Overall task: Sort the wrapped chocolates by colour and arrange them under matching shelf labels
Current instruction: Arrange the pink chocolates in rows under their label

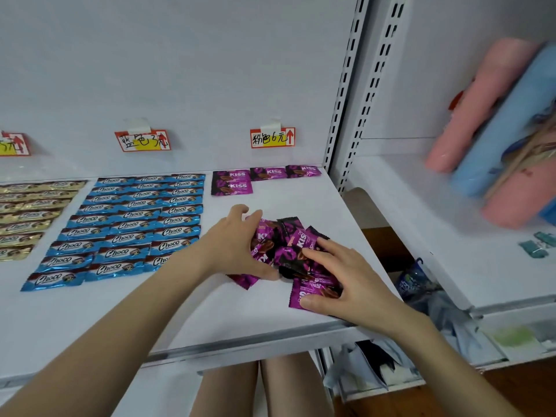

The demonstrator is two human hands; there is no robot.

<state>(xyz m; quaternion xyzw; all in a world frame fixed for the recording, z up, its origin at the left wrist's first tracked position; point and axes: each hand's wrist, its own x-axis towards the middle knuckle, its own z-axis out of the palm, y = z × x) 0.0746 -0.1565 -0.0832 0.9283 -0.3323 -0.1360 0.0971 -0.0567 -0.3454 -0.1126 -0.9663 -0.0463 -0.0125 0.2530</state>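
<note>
- A loose pile of magenta foil-wrapped chocolates (285, 251) lies near the front right of the white metal shelf (270, 323). It seems to be kept together so that single pieces can be taken from it.
- The pile is cupped from its left side by the left hand (237, 245), whose fingers and thumb are curled round the wrappers.
- The pile is pressed from above by the right hand (346, 281), with the fingers spread and nearly straight.
- A few magenta pieces (231, 182) are laid flat at the back, below the red-bordered paper label for pink (272, 137). It is judged that the rest belong there.
- The blue foil chocolates (135, 224) are set in columns under the red-bordered label for blue (143, 140). The gold foil chocolates (27, 218) lie further left.
- Between the pile and the back row, only bare shelf is seen. The slotted grey shelf upright (346, 85) stands close on the right.
</note>
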